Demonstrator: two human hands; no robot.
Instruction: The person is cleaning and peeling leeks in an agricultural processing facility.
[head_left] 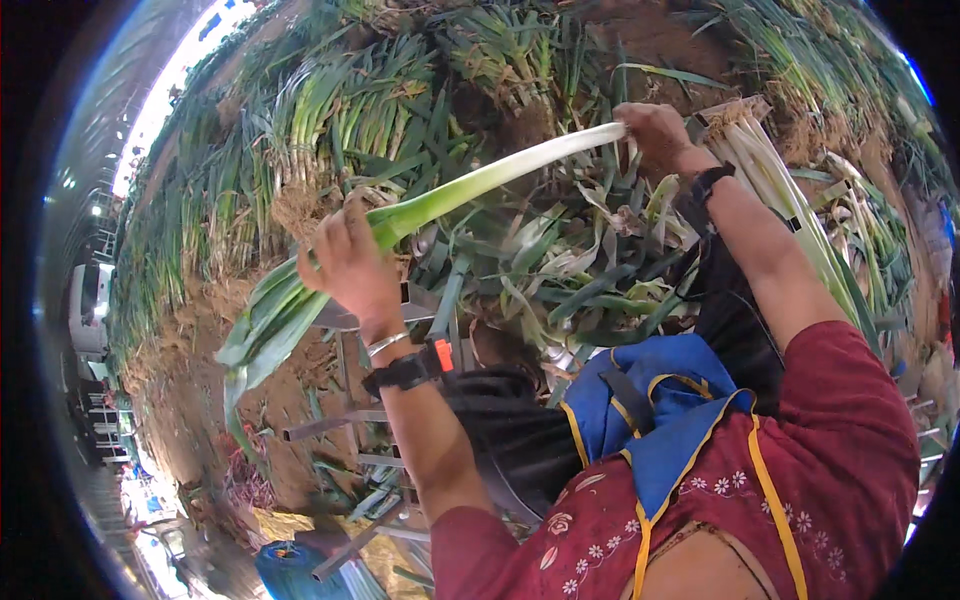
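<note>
A long leek (490,178) is stretched across in front of me, slightly bowed, its white end up to the right and its green leaves drooping to the lower left. My left hand (348,262) is closed around it where the green leaves begin to spread. At the white base, my right hand (655,138) grips the other end; its fingertips are partly hidden. Close by my right forearm lies a row of pale, trimmed leeks (775,185). Stripped leaves and peelings (560,250) are piled below the held leek.
Bundles of untrimmed leeks (350,110) with earthy roots fill the far side and the left. More leeks (800,70) lie at the far right. Metal bars of a frame (335,425) stand near my left arm. A blue roll (290,568) sits at the lower left.
</note>
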